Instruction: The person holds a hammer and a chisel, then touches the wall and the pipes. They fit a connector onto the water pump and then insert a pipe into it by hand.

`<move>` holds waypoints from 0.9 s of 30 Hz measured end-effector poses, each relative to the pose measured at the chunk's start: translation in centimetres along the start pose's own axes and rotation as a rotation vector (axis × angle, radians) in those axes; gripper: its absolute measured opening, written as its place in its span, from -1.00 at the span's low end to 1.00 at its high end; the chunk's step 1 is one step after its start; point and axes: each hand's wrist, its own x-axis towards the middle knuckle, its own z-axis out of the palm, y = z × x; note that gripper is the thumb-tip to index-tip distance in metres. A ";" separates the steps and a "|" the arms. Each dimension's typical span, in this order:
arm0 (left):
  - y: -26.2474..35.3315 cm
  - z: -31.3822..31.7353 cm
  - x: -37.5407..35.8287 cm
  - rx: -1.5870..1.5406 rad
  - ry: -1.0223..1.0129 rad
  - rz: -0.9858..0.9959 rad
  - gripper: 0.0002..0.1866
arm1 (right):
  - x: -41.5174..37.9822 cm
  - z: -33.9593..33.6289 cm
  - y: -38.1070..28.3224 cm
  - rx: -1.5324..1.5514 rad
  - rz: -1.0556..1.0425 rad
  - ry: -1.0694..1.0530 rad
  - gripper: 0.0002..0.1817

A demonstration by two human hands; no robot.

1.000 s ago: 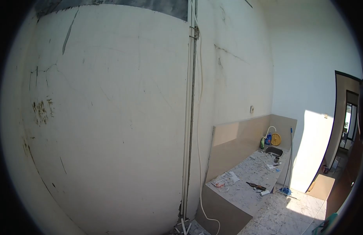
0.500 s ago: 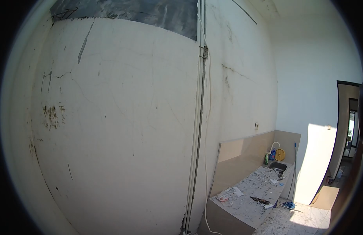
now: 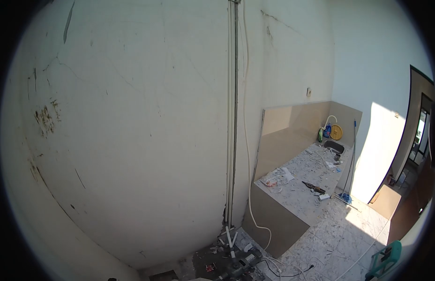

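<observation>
Neither of my hands shows in the head view. Two light pipes (image 3: 230, 117) run down a groove in the white wall (image 3: 133, 117), and a loose white cable (image 3: 248, 140) hangs beside them. At their foot, short white pipe pieces (image 3: 231, 242) stick up near a dark grey machine, possibly a pump (image 3: 241, 268), on a dirty floor patch. On the debris-strewn counter (image 3: 297, 206) lies a dark elongated tool (image 3: 313, 188) whose kind I cannot make out, with a small white box (image 3: 324, 197) close by.
A sink (image 3: 333, 147) with a curved white faucet (image 3: 329, 119) is at the counter's far end. A blue-handled mop (image 3: 353, 159) leans there. A green plastic stool (image 3: 385, 260) stands at lower right, and a black plug (image 3: 311, 267) with cables lies on the floor. The doorway (image 3: 407, 136) is at right.
The view has tilted down and shifted slightly right. The floor, the machine, the cables and the green stool have come into sight, while the dark upper wall area has left it.
</observation>
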 end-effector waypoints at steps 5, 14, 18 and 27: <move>-9.2 1.7 -2.5 0.103 -0.017 -0.095 -0.78 | -5.0 5.1 0.6 0.130 0.061 0.069 -0.30; -18.0 2.9 -7.0 0.156 -0.081 -0.200 -0.78 | -8.5 4.7 -1.1 0.206 0.154 0.085 -0.18; -17.6 3.3 -7.6 0.034 -0.090 -0.262 -0.77 | -9.7 4.5 -1.5 0.265 0.203 0.099 -0.19; -17.8 4.2 -5.2 -0.253 0.026 -0.553 -0.67 | -11.8 3.7 -1.8 0.318 0.322 0.100 -0.18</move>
